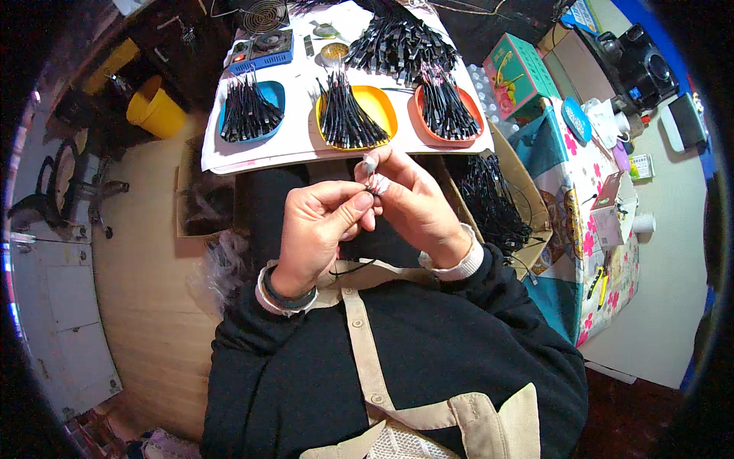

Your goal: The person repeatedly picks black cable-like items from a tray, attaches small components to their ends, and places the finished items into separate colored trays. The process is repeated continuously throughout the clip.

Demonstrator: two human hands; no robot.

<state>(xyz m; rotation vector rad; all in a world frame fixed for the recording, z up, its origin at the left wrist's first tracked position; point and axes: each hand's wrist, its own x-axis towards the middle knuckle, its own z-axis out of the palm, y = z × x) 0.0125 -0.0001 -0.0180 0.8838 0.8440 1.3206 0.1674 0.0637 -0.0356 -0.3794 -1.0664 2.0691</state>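
Note:
In front of my chest, my left hand (315, 223) pinches a thin black cable (355, 268) between thumb and forefinger. Its tail hangs out below that hand. My right hand (422, 205) meets it from the other side, thumb and fingers closed at the cable's end, where fine wires seem to show. White wrapping covers fingertips of the right hand. Just beyond the hands, bundles of black cables lie in a blue tray (282, 98), a yellow tray (391, 107) and an orange tray (480, 115).
The white-covered table (298, 149) also carries a small fan (264, 17), a blue device (271, 57), a round tin (334, 53) and a large cable heap (401, 46). Right of me stand a carton of cables (493, 206) and a flowered table (619, 283). A yellow bin (157, 107) is left.

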